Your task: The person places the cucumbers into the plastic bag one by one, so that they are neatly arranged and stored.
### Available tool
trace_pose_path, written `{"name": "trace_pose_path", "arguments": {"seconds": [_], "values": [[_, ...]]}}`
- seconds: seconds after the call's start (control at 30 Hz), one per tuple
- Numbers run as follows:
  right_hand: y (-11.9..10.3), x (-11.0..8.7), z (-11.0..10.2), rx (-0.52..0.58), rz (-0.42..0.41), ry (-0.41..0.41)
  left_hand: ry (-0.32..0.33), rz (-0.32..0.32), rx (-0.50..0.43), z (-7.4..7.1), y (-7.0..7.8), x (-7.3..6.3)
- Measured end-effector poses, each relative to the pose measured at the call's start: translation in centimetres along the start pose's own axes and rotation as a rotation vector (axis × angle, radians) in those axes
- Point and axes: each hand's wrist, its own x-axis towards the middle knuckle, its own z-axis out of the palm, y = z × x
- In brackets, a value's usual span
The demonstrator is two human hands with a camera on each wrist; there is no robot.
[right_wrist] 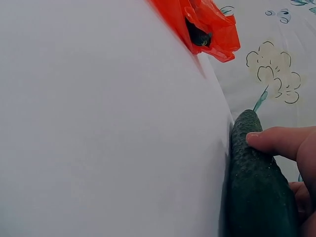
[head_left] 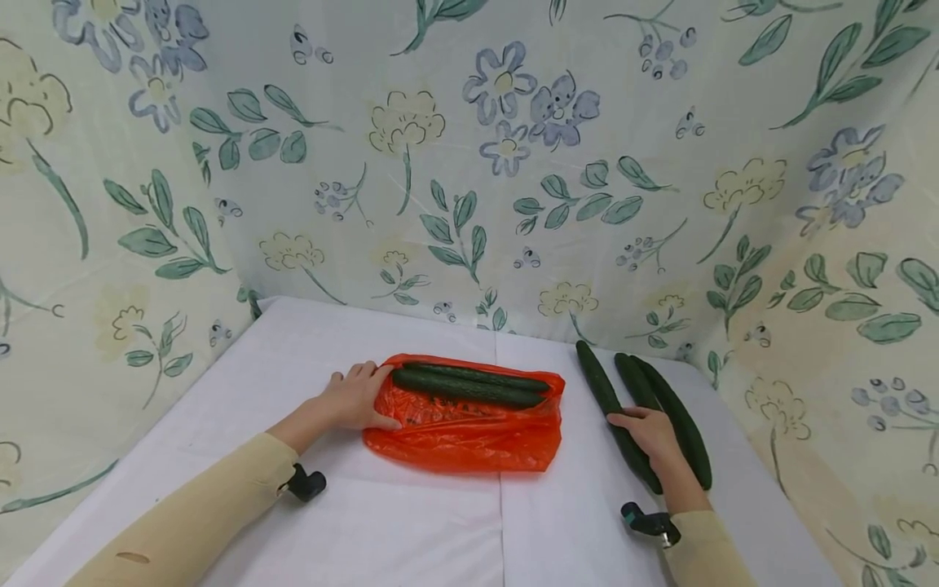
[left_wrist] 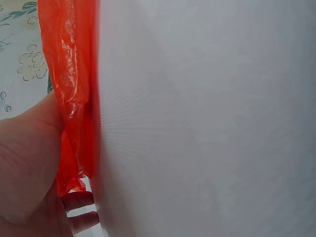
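A red plastic bag (head_left: 469, 452) lies on the table with two long dark green cucumbers (head_left: 469, 387) side by side in its opening. My left hand (head_left: 358, 398) holds the bag's left end, the thumb at the near side and the fingers toward the far side. In the left wrist view the thumb lies against the crinkled plastic, and two fingertips (left_wrist: 83, 220) show below it. My right hand (head_left: 651, 436) grips a cucumber (head_left: 600, 383) right of the bag, thumb on its left side. In the right wrist view the thumb presses the bumpy skin near one end.
Two more cucumbers (head_left: 685, 424) lie close together just right of the gripped one, partly covered by the right hand. A white cloth (head_left: 411, 530) with a crease covers the table. Floral fabric (head_left: 455, 163) hangs behind the table and along both sides.
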Motion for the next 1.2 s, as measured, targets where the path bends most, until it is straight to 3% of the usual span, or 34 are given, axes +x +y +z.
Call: {"name": "trace_pose_path", "arguments": {"seconds": [0.3,1.2], "values": [[-0.02,-0.18,0.27,0.017,-0.009,0.034,0.001,0.009,0.006,0.1,-0.05,-0.06],[-0.39,0.15,0.56,0.049,-0.018,0.02,0.01,0.008,0.018,0.12,-0.2,0.06]]}}
